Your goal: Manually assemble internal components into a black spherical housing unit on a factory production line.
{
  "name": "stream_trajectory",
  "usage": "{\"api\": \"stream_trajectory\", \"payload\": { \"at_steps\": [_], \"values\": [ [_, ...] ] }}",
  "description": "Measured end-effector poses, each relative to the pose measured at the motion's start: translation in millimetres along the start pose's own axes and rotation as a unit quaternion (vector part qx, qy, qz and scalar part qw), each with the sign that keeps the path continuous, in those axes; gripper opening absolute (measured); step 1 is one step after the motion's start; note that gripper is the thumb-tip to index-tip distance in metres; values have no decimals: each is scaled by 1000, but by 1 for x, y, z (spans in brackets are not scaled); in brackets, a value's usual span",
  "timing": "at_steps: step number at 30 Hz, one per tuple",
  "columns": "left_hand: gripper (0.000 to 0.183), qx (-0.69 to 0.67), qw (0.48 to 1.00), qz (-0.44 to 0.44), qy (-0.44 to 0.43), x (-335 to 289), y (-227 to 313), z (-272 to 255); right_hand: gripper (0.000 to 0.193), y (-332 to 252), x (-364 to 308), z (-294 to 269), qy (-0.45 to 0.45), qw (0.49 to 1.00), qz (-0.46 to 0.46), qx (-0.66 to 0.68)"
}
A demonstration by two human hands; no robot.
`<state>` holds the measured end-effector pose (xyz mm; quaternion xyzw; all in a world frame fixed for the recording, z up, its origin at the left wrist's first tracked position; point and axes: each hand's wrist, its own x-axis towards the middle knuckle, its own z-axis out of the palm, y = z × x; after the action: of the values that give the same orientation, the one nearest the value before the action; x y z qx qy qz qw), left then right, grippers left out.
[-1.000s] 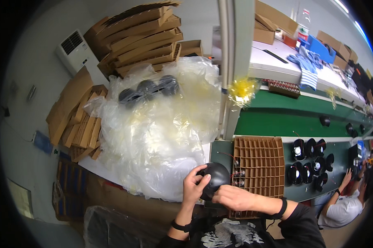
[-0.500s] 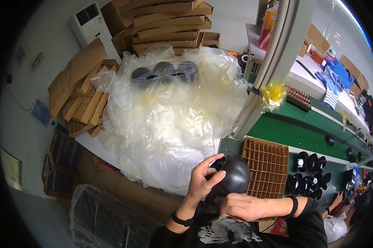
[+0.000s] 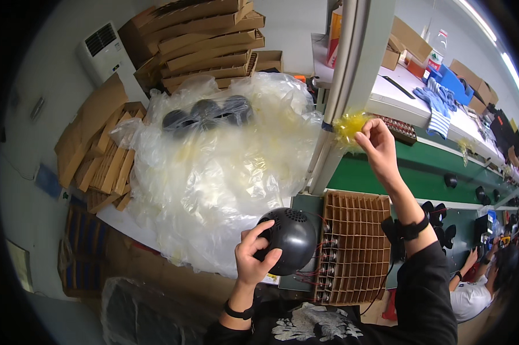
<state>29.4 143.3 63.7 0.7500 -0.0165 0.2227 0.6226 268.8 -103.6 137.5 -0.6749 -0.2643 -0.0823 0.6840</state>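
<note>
Black round shell [image 3: 294, 244], held steady in the left hand [image 3: 251, 256], just left of the partitioned cardboard tray [image 3: 363, 250] and above the near edge of the dark green bench [image 3: 309, 202]. Turned with its perforated patch [image 3: 297, 216] up and toward the far side; almost a ball, so hard to pick out a long axis. Gripped there from the left, between thumb and spread fingers. And now the change: half a second ago, worked by both hands, right one at the lower side; now released from the right hand [image 3: 380, 144], swung up and away to the yellow tuft of strips [image 3: 347, 129] on the upright post [image 3: 363, 69]. Curled at the fingers, thumb tip over the tuft; pinching a strip or not, cannot tell. In plain view now, too, beside the shell: small red-wired parts [image 3: 327, 256] along the tray's left column, hidden a moment earlier.
</note>
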Motion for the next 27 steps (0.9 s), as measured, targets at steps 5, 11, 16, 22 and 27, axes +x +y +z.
{"api": "stream_trajectory", "payload": {
  "at_steps": [5,11,16,22,27],
  "values": [
    [56,-81,997,-17,-8,-2,5,8,28,6,13,-22,88,982,-49,-163],
    [72,-300,943,-107,-99,-8,19,9,49,-51,-59,10,-180,946,-188,-193],
    [75,-440,856,-217,-163,-15,22,44,95,-81,-128,35,-466,884,-43,-16],
    [61,-532,776,-268,-209,-19,2,84,83,-21,-197,-14,-161,954,172,185],
    [45,-556,774,-232,-194,-20,-7,129,54,0,-212,-31,275,728,331,533]
  ]
}}
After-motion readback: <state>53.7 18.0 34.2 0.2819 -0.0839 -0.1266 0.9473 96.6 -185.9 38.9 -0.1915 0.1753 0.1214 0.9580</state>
